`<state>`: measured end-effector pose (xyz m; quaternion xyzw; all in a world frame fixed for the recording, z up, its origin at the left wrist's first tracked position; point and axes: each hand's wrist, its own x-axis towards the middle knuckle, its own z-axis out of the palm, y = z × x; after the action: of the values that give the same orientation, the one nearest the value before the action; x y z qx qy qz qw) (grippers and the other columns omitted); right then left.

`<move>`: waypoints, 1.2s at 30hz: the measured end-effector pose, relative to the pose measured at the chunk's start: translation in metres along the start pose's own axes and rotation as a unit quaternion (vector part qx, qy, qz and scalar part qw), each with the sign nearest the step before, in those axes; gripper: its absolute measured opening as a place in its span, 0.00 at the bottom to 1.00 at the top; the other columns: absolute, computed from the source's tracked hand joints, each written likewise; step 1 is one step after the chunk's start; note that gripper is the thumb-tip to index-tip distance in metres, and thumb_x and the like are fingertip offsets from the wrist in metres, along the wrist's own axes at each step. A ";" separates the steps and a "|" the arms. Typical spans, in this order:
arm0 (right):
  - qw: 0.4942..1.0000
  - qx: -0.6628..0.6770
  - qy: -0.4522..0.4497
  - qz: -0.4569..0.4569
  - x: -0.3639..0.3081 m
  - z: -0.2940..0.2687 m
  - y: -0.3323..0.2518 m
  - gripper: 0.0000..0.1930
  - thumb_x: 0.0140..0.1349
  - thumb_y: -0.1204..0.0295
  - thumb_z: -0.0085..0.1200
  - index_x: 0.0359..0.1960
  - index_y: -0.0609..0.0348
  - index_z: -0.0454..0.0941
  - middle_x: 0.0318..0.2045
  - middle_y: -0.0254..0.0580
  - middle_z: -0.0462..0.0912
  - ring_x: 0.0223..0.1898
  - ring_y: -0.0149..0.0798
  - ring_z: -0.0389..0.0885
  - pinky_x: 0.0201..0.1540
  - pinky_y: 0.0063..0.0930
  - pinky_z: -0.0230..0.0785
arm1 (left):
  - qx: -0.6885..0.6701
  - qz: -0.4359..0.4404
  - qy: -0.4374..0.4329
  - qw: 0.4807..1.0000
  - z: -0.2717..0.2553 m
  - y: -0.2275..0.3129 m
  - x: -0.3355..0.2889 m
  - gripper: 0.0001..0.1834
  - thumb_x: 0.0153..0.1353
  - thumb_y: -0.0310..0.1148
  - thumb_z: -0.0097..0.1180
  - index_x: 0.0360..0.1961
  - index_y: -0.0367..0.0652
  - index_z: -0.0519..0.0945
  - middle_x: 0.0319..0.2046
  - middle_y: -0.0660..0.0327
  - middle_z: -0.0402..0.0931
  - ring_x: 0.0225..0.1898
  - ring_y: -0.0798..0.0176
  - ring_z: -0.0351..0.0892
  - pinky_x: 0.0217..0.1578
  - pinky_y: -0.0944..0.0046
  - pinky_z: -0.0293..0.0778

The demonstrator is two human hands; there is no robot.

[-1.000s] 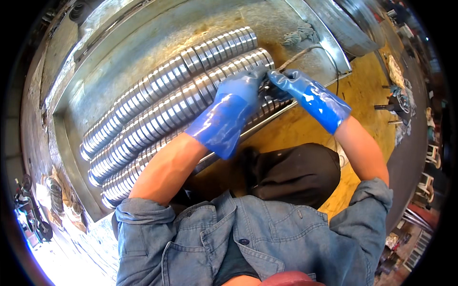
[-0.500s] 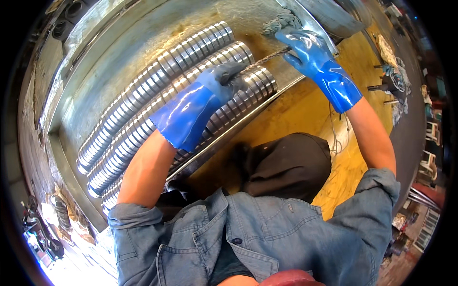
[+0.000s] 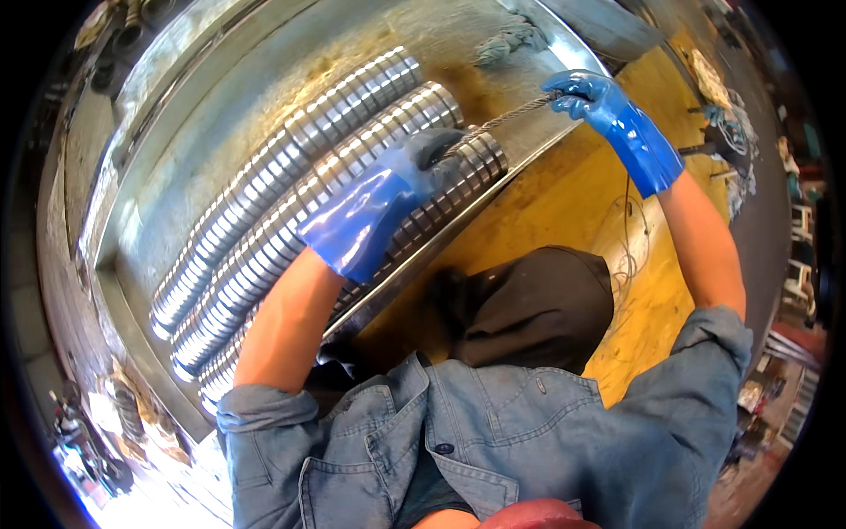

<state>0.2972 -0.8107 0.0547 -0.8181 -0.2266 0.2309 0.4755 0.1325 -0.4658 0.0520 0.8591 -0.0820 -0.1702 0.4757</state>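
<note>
While the left hand (image 3: 414, 163) is over a wide, shallow tray (image 3: 211, 141), its fingers curl round a rope (image 3: 511, 115), their tips partly hidden. To the right of those fingers the rope runs straight to the right hand (image 3: 592, 99), whose bent fingers pinch it near the tray's right corner. Below and beside the left fingers, the tray holds three long rows of rings (image 3: 291, 145), set face to face like ribbed tubes, which slant away to the lower left. Beyond the left fingers, the tray's bare metal bottom is dull and blotched with brown; its walls are raised. Also inside it, up and left of the right fingers, is a crumpled grey-green rag (image 3: 514, 42).

The rings look like polished metal, round and bright. Coarse twisted strands make up the rope; whether it passes through any ring cannot be told. Both gloves (image 3: 352, 220) are glossy blue, with the left fingers darker and duller. Below the right fingers, a thin cord (image 3: 627, 251) loops loosely over a smooth yellow surface (image 3: 529, 212).
</note>
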 end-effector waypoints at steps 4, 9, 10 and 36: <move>0.995 0.079 -0.002 0.057 -0.003 -0.028 0.015 0.25 0.62 0.95 0.45 0.56 0.62 0.83 0.42 0.46 0.89 0.31 0.21 0.80 0.26 0.12 0.65 | 0.043 0.007 0.024 0.999 0.008 -0.006 0.013 0.24 0.69 0.37 0.56 0.66 0.48 0.78 0.56 0.54 0.81 0.53 0.53 0.83 0.57 0.54 0.78; 0.984 -0.060 0.077 0.151 -0.022 -0.079 0.025 0.20 0.63 0.87 0.51 0.52 0.54 0.85 0.36 0.37 0.91 0.25 0.19 0.77 0.21 0.15 0.60 | -0.039 -0.057 0.062 0.996 0.022 -0.012 0.016 0.24 0.69 0.33 0.55 0.66 0.48 0.79 0.46 0.57 0.87 0.44 0.63 0.84 0.46 0.62 0.80; 0.976 -0.093 0.074 0.183 -0.021 -0.088 0.026 0.18 0.63 0.84 0.53 0.52 0.53 0.85 0.35 0.35 0.91 0.24 0.19 0.77 0.21 0.16 0.62 | -0.039 -0.053 0.062 0.996 0.024 -0.023 0.021 0.23 0.69 0.32 0.56 0.65 0.48 0.80 0.45 0.57 0.87 0.45 0.64 0.84 0.45 0.63 0.80; 0.936 -0.235 -0.096 0.244 -0.008 -0.099 0.017 0.13 0.69 0.63 0.57 0.51 0.51 0.85 0.34 0.36 0.90 0.22 0.30 0.80 0.25 0.24 0.73 | 0.306 0.023 0.247 0.919 -0.034 -0.074 0.000 0.17 0.67 0.35 0.59 0.56 0.45 0.82 0.52 0.50 0.85 0.50 0.47 0.86 0.55 0.49 0.80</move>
<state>0.3523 -0.8894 0.0847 -0.9107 -0.1122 0.3573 0.1744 0.1435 -0.3996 0.0056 0.9753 -0.0301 0.0914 0.1988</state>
